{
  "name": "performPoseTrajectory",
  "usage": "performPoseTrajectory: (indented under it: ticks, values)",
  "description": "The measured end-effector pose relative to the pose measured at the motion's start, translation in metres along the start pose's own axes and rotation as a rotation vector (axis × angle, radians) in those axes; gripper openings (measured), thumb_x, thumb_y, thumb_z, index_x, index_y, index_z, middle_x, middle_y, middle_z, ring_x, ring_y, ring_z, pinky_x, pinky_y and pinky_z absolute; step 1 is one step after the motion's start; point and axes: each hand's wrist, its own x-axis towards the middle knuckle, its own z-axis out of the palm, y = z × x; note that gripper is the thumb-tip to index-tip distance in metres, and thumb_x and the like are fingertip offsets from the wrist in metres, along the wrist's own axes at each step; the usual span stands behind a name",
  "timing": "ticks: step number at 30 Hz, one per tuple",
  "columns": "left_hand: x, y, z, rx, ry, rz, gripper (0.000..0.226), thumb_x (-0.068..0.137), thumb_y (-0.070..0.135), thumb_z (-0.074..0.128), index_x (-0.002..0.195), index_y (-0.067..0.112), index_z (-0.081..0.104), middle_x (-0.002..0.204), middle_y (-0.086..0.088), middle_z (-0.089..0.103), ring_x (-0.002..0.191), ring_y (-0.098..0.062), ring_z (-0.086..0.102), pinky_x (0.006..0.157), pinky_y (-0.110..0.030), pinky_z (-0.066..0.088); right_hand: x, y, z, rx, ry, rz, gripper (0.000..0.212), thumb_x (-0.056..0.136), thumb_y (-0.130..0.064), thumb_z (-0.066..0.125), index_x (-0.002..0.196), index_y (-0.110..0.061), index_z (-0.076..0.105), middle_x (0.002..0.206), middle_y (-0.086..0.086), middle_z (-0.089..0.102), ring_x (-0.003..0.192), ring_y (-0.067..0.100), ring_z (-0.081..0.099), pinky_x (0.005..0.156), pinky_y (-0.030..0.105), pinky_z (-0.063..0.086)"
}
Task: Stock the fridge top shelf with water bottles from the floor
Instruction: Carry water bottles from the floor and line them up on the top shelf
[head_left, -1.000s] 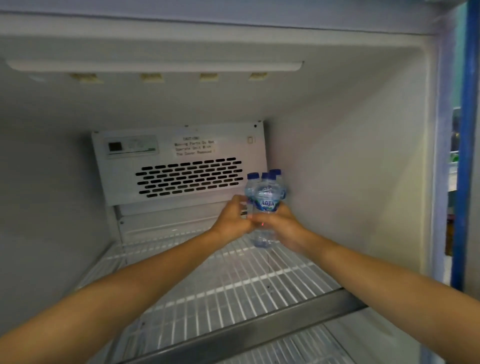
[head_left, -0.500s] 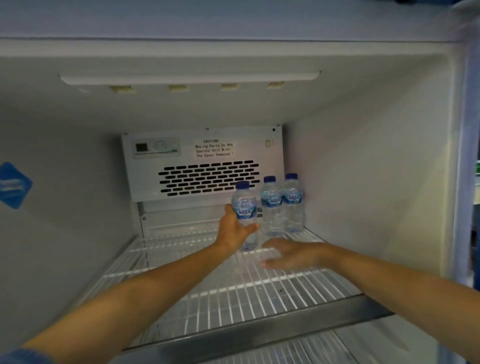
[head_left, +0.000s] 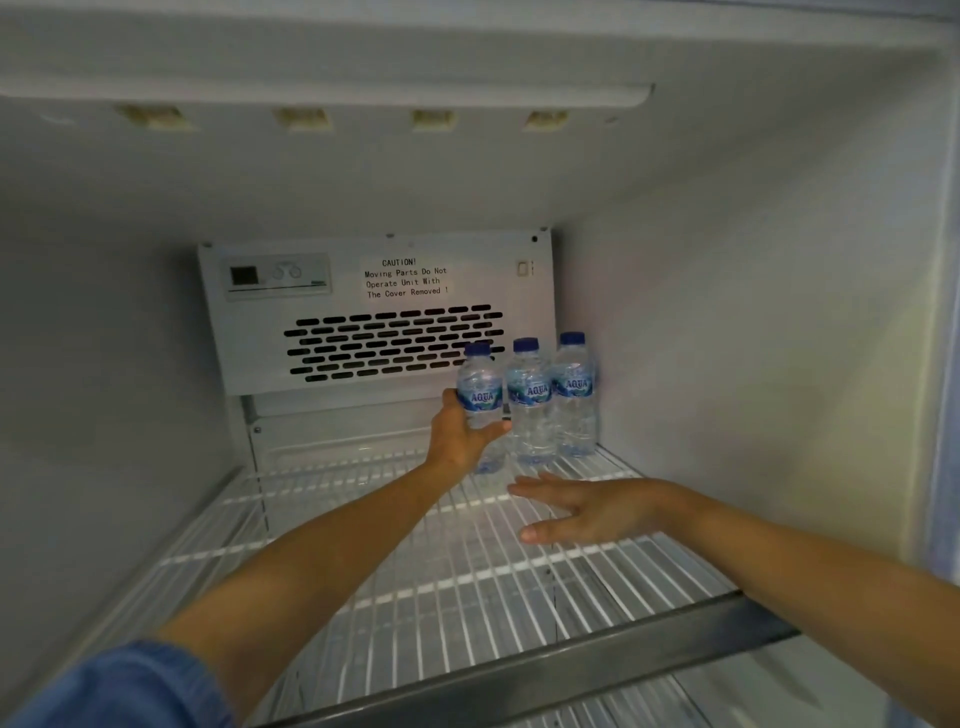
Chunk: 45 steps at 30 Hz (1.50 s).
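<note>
Gripping leftmost bottle (head_left: 478, 395), left hand (head_left: 460, 441), right hand (head_left: 587, 506) empty, splayed

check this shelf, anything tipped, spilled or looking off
Nothing stands out. Three water bottles stand upright with caps on in the back right corner of the wire shelf. The left hand grips the leftmost one; the right hand hovers open above the shelf. No spill shows.

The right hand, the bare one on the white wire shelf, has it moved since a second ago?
Yes. The right hand let go of the clear blue-capped water bottles beside the grey vent panel and drew back toward the shelf's front, now open and empty.
</note>
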Motion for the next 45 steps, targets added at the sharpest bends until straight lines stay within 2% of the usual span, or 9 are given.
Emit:
performPoseTrajectory:
  ticks: [14,18,24,29,34,37,40,43,45]
  values:
    - [0.002,-0.013,0.010,-0.047,-0.003,0.036,0.078,0.068,0.020,0.085,0.128,0.006,0.037,0.122,-0.006,0.058,0.103,-0.012,0.053,0.086,-0.023,0.044,0.006,0.003,-0.002,0.058,-0.006,0.012,0.084,0.086,-0.066,0.048,0.152,-0.040,0.004,0.160,-0.015,-0.010,0.146,0.004,-0.013,0.120,0.033,-0.002]
    - [-0.002,-0.021,0.009,-0.020,-0.132,-0.044,0.075,0.070,0.015,0.083,0.128,0.006,0.036,0.118,-0.006,0.057,0.107,-0.020,0.057,0.084,-0.025,0.045,0.004,0.001,-0.004,0.050,0.002,0.022,0.083,0.087,-0.064,0.049,0.152,-0.039,0.005,0.161,-0.012,-0.008,0.146,0.006,-0.010,0.120,0.032,-0.002]
    - [0.002,-0.025,0.012,-0.032,-0.125,-0.075,0.067,0.074,0.009,0.079,0.125,0.006,0.036,0.120,-0.014,0.059,0.106,-0.025,0.060,0.079,-0.027,0.049,0.005,0.002,-0.003,0.054,0.000,0.014,0.083,0.087,-0.064,0.049,0.152,-0.039,0.005,0.161,-0.012,-0.007,0.146,0.005,-0.010,0.118,0.030,-0.002]
    - [0.001,-0.024,0.012,0.033,-0.126,-0.105,0.073,0.073,0.011,0.080,0.130,0.007,0.034,0.124,-0.013,0.058,0.109,-0.026,0.059,0.088,-0.031,0.050,0.006,0.002,-0.006,0.006,-0.008,0.025,0.081,0.089,-0.063,0.046,0.153,-0.036,0.003,0.161,-0.012,-0.006,0.147,0.007,-0.008,0.118,0.030,-0.002]
    - [-0.019,-0.014,0.000,0.197,-0.235,-0.215,0.098,0.077,0.026,0.078,0.146,0.002,0.014,0.136,-0.012,0.051,0.121,-0.026,0.053,0.097,-0.031,0.046,0.010,0.004,-0.003,-0.014,-0.021,0.010,0.083,0.088,-0.066,0.044,0.152,-0.037,0.000,0.161,-0.012,-0.008,0.147,0.007,-0.009,0.118,0.031,-0.004]
    - [-0.045,0.004,-0.022,0.490,-0.425,-0.230,0.064,0.089,0.045,0.059,0.138,0.009,0.042,0.134,-0.013,0.056,0.113,-0.023,0.057,0.093,-0.029,0.047,0.010,0.004,-0.004,-0.044,-0.020,0.011,0.083,0.088,-0.068,0.042,0.152,-0.038,-0.002,0.161,-0.011,-0.008,0.147,0.009,-0.008,0.120,0.034,-0.004]
    - [-0.074,0.024,-0.054,0.759,-0.636,-0.240,0.059,0.096,0.052,0.038,0.144,0.017,0.037,0.144,-0.008,0.046,0.121,-0.023,0.053,0.101,-0.028,0.039,0.007,0.000,-0.005,-0.089,-0.019,0.026,0.082,0.088,-0.067,0.040,0.153,-0.034,0.002,0.161,-0.010,-0.003,0.148,0.013,0.002,0.121,0.034,0.002]
    - [-0.105,0.040,-0.087,0.863,-0.691,-0.216,0.061,0.095,0.055,0.038,0.148,0.028,0.029,0.155,0.001,0.030,0.136,-0.021,0.040,0.113,-0.030,0.026,-0.003,-0.008,-0.009,-0.088,0.017,0.052,0.080,0.089,-0.066,0.041,0.153,-0.030,0.010,0.161,-0.009,0.006,0.148,0.015,0.009,0.121,0.034,0.005]
    - [-0.128,0.050,-0.108,0.893,-0.700,-0.199,0.057,0.094,0.054,0.042,0.146,0.030,0.033,0.155,0.004,0.030,0.139,-0.019,0.035,0.116,-0.030,0.023,-0.013,-0.021,-0.011,-0.164,0.039,0.092,0.075,0.092,-0.061,0.040,0.153,-0.023,0.019,0.161,-0.004,0.012,0.148,0.017,0.012,0.120,0.033,0.008]
